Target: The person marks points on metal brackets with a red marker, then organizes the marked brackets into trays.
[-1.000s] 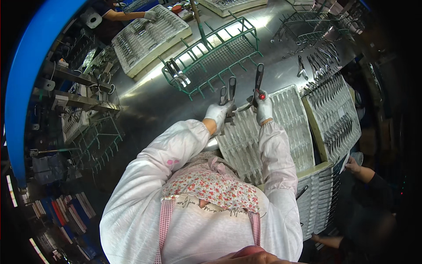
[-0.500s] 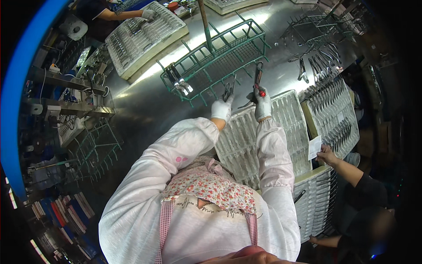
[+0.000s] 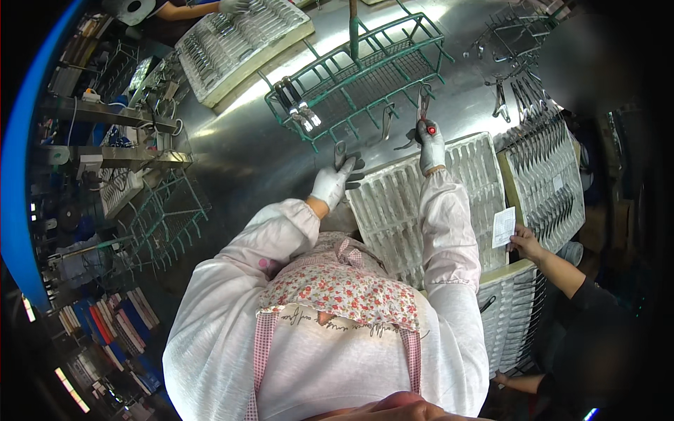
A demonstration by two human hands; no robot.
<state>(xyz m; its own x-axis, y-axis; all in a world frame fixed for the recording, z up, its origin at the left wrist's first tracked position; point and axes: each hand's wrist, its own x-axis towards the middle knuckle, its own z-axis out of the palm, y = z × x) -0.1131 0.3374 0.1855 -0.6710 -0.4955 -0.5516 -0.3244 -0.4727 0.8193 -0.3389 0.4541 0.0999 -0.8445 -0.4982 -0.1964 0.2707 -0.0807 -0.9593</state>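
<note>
My left hand (image 3: 331, 185), in a white glove with dark, smudged fingers, is over the metal tabletop, left of the tray's upper corner. A small grey metal piece with a rounded end (image 3: 340, 150) sticks up past its thumb; the grip is partly hidden. My gloved right hand (image 3: 432, 149) is closed around a slim metal tool (image 3: 424, 104) with a round red end, whose upper tip reaches the rack's near edge. A dark prong juts left from that hand. Between the hands, a bent metal piece (image 3: 387, 122) is at the near rail of the green wire rack (image 3: 344, 98).
Several dark-handled metal pieces (image 3: 298, 109) hang at the rack's left end. Below my hands lies a grooved pale tray (image 3: 393, 217). Filled trays (image 3: 544, 175) stand at right, where another person's hand (image 3: 523, 242) holds a paper slip (image 3: 503, 227). A co-worker's gloved hand (image 3: 233, 5) is at upper left.
My left hand has drawn back from the rack, down and left. A bent metal piece now shows at the rack's near rail. My right hand still grips the metal tool; the whole view has shifted slightly.
</note>
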